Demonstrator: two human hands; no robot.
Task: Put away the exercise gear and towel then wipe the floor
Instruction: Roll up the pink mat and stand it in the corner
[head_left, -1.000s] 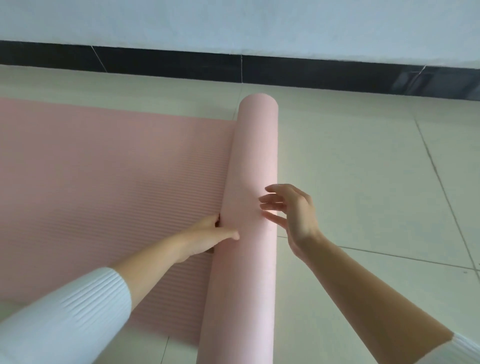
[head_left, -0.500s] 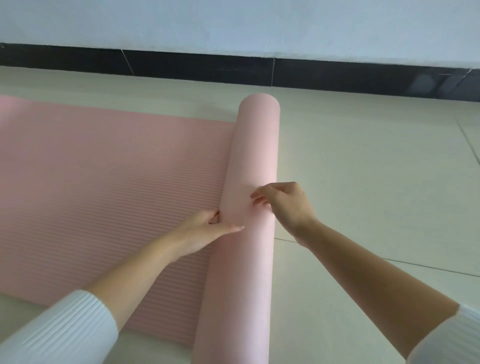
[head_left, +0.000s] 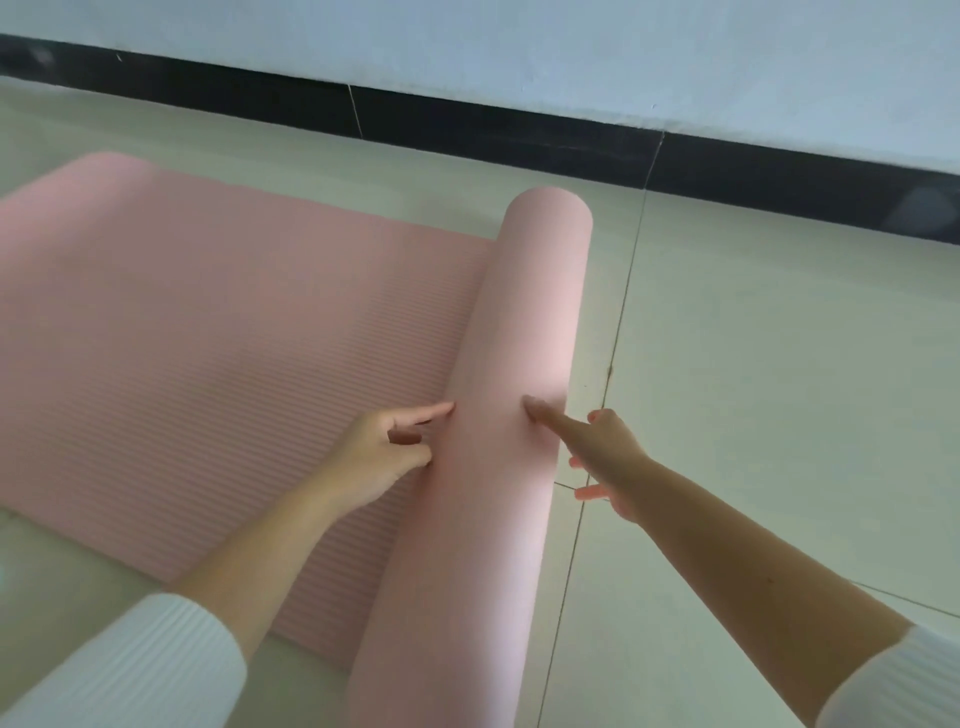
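A pink exercise mat lies on the tiled floor, partly rolled. Its rolled part (head_left: 511, 426) runs from the lower middle up toward the wall, and the flat ribbed part (head_left: 208, 353) spreads out to the left. My left hand (head_left: 387, 449) rests against the roll's left side where it meets the flat mat, fingers extended. My right hand (head_left: 597, 457) touches the roll's right side with straight, spread fingers, one fingertip pressing on the top of the roll. No towel is in view.
Pale floor tiles (head_left: 769, 415) stretch to the right of the roll. A black skirting strip (head_left: 467, 124) runs along the foot of the white wall (head_left: 571, 47) just beyond the mat's far end.
My right hand has opened and slid from the top of the roll to its right side. The view has shifted, so more of the flat mat's far left corner shows.
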